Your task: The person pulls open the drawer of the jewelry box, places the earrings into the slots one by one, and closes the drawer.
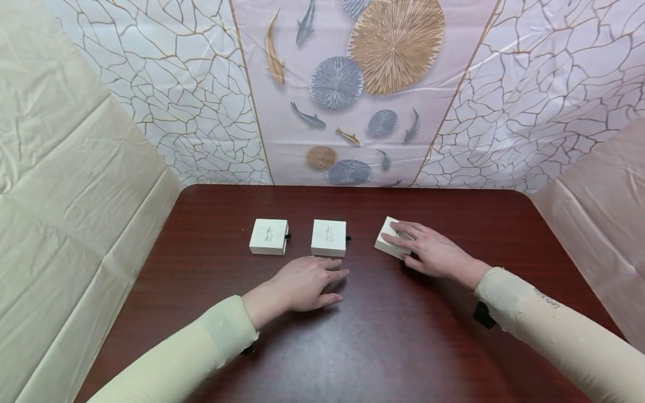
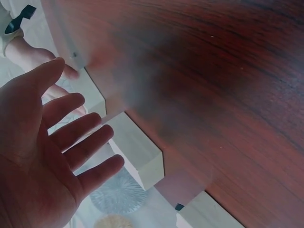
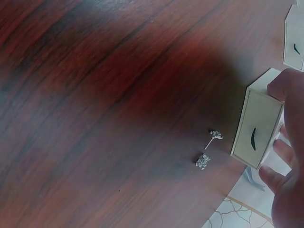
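Note:
My right hand (image 1: 435,250) grips a small white drawer box (image 1: 386,230) at the right, its fingers over the top and the thumb at the near side. This box sits turned at an angle; its drawer front with a black pull tab (image 3: 253,139) faces the right wrist camera. Two silver stud earrings (image 3: 203,161) lie on the table beside it, hidden in the head view. My left hand (image 1: 307,284) hovers or rests just in front of the middle white box (image 1: 328,235), fingers loosely extended and holding nothing.
Another white box (image 1: 269,235) with dark lettering and a black tab stands at the left of the row. The dark red wooden table (image 1: 322,358) ends at a patterned cloth backdrop (image 1: 332,151), with plain cloth (image 1: 75,224) along the sides.

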`<state>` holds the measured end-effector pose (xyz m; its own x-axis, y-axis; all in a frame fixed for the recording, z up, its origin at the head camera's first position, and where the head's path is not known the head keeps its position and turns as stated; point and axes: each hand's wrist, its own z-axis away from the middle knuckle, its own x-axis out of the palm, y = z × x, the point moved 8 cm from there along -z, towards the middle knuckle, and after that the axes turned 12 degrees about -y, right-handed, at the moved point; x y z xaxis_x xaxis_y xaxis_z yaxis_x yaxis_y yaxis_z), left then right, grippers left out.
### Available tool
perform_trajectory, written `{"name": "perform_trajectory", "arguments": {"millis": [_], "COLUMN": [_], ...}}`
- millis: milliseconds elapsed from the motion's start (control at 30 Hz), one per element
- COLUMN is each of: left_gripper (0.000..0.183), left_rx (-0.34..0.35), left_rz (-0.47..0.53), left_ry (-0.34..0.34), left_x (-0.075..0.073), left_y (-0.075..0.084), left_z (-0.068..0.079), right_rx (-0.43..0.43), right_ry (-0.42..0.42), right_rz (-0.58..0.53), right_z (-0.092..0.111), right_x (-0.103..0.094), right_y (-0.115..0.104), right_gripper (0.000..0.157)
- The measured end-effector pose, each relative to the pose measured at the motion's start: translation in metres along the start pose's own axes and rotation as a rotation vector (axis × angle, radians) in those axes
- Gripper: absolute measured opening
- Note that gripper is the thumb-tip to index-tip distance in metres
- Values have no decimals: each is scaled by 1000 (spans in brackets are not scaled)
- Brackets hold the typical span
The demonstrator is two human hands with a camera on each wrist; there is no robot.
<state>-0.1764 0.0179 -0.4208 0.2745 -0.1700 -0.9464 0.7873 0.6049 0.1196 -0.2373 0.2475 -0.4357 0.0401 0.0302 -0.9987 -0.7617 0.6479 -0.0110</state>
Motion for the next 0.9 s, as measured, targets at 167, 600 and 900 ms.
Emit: {"name": "perform_trajectory", "arguments": {"millis": [167, 600, 900], "left_gripper": [56, 46, 46], "left_rx": [-12, -10, -2], "left_rz": [15, 38, 27], "left_ry": [-6, -5, 5], "left_x": [-3, -6, -6], "left_y": [1, 3, 3], "left_z": [0, 0, 0], "right_rx": [-66, -134, -159], "right_ry": [31, 21, 5], "right_rz": [41, 93, 104], "right_z": [2, 5, 4], "right_x": [-3, -2, -2], "right_y": [-4, -6, -9], "right_gripper": [70, 75, 73]}}
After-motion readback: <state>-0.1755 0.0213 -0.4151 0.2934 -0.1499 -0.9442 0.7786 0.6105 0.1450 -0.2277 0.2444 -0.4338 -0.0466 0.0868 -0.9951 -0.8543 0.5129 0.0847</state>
